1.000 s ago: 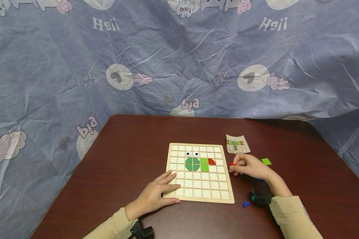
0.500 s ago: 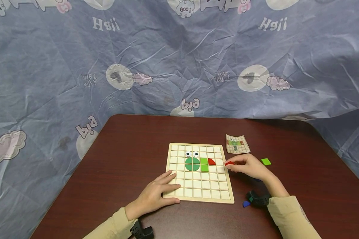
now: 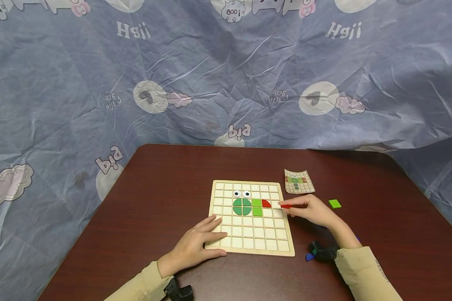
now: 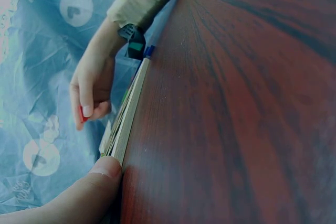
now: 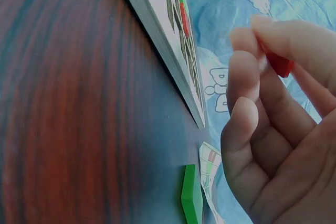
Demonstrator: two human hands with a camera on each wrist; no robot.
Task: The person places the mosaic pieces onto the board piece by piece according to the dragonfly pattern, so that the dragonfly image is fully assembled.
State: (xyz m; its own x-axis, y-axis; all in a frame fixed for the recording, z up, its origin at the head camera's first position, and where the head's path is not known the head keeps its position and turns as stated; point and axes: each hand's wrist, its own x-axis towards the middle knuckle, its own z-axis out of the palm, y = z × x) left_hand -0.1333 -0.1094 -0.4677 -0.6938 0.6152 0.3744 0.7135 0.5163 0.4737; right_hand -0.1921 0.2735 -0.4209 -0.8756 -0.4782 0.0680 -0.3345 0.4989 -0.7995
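A green circle (image 3: pixel 242 207), two green squares (image 3: pixel 258 207), a red piece (image 3: pixel 265 203) and two eyes (image 3: pixel 242 193) are held in the grid board (image 3: pixel 248 246). A small red tile (image 3: pixel 286 206) is pinched by the right hand (image 3: pixel 312 210) at the board's right edge, maybe just above it. The board's near left corner is pressed by the flat left hand (image 3: pixel 196 247).

A pattern card (image 3: pixel 299 181) lies near a loose green square (image 3: pixel 335 203).

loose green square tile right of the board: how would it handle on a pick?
The green square tile looks thin, flat and rigid, so probably light and stiff. Lying flush on the smooth table, it may slide and resist an edge pinch. Flat faces: unlikely to roll.
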